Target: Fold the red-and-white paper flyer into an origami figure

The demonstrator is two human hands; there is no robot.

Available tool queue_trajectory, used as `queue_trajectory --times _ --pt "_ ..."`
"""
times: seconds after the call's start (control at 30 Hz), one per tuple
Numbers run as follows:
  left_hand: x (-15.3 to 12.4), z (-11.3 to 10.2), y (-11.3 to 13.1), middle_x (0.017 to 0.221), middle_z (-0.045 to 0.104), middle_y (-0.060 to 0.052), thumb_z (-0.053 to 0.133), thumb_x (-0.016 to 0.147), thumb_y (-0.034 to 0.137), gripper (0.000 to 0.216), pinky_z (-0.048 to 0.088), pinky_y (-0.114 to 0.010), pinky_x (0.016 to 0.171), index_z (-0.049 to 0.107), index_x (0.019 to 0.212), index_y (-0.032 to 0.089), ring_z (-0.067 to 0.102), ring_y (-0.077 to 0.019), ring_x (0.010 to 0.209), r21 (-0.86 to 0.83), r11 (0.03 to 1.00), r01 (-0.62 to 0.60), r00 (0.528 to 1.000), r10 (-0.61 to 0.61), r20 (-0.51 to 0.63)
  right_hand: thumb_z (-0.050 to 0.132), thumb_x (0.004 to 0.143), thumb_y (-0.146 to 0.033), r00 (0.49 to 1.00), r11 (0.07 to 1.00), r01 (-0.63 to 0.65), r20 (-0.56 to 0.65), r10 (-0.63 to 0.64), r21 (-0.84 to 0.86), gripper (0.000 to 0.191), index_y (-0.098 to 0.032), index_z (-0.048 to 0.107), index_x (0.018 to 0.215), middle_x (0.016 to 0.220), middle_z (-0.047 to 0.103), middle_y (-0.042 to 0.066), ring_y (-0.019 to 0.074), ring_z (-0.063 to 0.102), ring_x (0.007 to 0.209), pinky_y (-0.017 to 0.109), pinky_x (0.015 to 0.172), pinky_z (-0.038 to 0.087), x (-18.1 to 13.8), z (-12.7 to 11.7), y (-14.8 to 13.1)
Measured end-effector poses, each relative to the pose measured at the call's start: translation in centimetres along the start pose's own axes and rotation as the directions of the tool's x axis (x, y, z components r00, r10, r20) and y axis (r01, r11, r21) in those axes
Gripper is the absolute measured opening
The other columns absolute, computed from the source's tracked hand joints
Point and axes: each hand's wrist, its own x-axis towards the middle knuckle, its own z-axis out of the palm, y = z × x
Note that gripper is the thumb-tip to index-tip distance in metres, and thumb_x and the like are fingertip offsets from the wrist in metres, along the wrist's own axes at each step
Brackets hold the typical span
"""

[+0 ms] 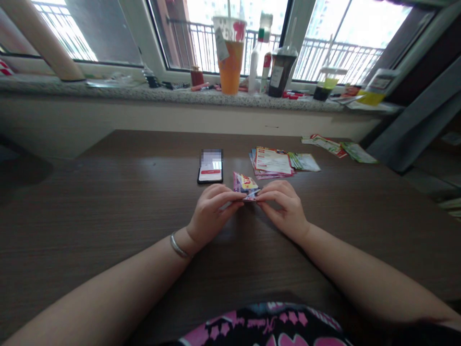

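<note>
A small, colourful printed packet (245, 182), pink and purple with yellow and red print, is held just over the brown table (144, 269). My left hand (215, 207) pinches its near left corner between thumb and forefinger. At the near right corner my right hand (284, 205) pinches it the same way. The near edge looks bent or folded between the fingertips; fine detail there is too small to tell. Just beyond my left hand lies a phone (211, 177) with its screen lit.
Beyond my right hand lies a stack of printed cards (273, 161), with green packets (306, 162) beside it. More packets (329, 145) lie at the far right. Along the window sill (173, 96) stand an orange drink cup (230, 67), a dark cup (283, 72) and bottles (255, 65).
</note>
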Motion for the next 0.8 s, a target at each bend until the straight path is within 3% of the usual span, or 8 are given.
queue_trajectory --times 0.2,0.43,0.8 --pt "0.0 -0.2 0.2 0.082 0.069 -0.004 0.066 0.086 0.025 0.009 0.053 -0.027 0.068 0.07 0.092 0.02 0.063 -0.0135 0.073 0.005 1.0 0.005 0.999 -0.005 0.043 0.065 0.085 -0.02 1.0 1.0 0.003 -0.022 -0.002 0.024 0.01 -0.027 0.069 0.089 0.085 0.071 0.001 0.0181 0.064 0.084 0.038 0.081 0.049 0.2 -0.2 -0.3" --pt "-0.2 -0.2 0.1 0.089 0.071 -0.003 0.067 0.085 0.027 0.02 0.053 -0.025 0.068 0.068 0.104 0.024 0.065 -0.0126 0.075 0.122 0.988 -0.098 0.99 0.084 0.112 0.066 0.084 -0.022 0.995 0.994 -0.091 -0.03 0.093 0.054 0.009 -0.027 0.071 0.089 0.082 0.069 0.002 0.0182 0.062 0.08 0.037 0.076 0.05 0.0 -0.1 -0.4" --pt "0.2 -0.1 0.8 0.082 0.068 -0.004 0.065 0.086 0.02 0.007 0.055 -0.023 0.065 0.069 0.092 0.018 0.064 -0.0117 0.073 -0.068 0.998 0.004 0.999 -0.002 0.032 0.065 0.085 -0.024 0.981 0.971 -0.183 -0.031 0.19 0.153 0.006 -0.025 0.07 0.087 0.078 0.068 0.002 0.0155 0.061 0.071 0.03 0.063 0.051 0.1 0.3 -1.2"
